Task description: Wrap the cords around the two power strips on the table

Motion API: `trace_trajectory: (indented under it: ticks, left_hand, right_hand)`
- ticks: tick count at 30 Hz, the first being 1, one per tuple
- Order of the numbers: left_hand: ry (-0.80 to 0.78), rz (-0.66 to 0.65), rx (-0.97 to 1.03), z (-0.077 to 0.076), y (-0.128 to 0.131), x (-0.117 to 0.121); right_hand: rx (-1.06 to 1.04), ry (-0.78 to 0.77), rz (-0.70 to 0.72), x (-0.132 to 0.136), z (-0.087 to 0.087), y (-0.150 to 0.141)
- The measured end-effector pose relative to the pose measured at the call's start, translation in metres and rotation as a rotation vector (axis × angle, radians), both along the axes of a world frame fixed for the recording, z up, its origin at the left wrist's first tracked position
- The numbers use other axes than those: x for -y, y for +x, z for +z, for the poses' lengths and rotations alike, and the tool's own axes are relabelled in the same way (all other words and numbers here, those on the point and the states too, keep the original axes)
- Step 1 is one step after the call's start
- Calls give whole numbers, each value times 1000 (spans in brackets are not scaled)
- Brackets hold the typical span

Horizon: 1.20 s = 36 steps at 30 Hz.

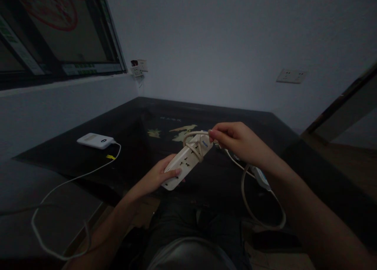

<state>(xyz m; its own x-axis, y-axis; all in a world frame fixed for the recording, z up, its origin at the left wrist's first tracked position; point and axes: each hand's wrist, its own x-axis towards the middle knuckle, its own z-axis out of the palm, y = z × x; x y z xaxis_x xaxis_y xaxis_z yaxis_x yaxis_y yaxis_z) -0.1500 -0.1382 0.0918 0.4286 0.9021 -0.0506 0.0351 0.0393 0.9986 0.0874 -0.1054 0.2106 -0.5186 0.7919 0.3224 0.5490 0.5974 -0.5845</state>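
Note:
A white power strip (184,164) is tilted up over the dark table, its sockets facing me. My left hand (165,172) is closed around its near end, thumb across the front. Around the strip's far end its pale cord (193,146) is looped. My right hand (231,138) pinches the cord beside that end. From there a length of cord (244,195) hangs in a loop past the table's near edge, under my right forearm. A white elongated piece (260,177), partly hidden by that forearm, lies near this loop; I cannot tell its kind.
On the left of the black table (206,111) lies a white power bank (96,141) with a white cable (73,179) running off the edge. A small yellow tag (110,157) is near it. Wall sockets (291,76) are on the back wall; a window (59,30) is at left.

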Motion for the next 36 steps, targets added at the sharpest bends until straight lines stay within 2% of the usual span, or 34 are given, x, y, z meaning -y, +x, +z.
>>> trace_trajectory:
  ticks: [8, 15, 20, 25, 30, 33, 36]
  left_hand:
    - [-66, 121, 239, -8, 6, -2]
    - [-100, 133, 499, 1, 7, 4]
    - [-166, 48, 623, 12, 12, 12]
    - [-155, -55, 729, 12, 18, 17]
    - [-155, -192, 821, 10, 23, 20]
    - [-205, -273, 883, 6, 26, 21]
    - [-267, -386, 903, -1, 32, 22]
  right_hand:
    - [-60, -60, -8, 20, -26, -8]
    - [-74, -170, 31, 22, -65, 2]
    - [-153, -175, 51, 13, -82, 9]
    - [-275, -263, 74, 13, -90, 9]
    - [-448, -487, 220, 12, -102, 9]
    - [-518, -636, 305, 5, -119, 12]
    - [-514, -701, 355, -5, -137, 17]
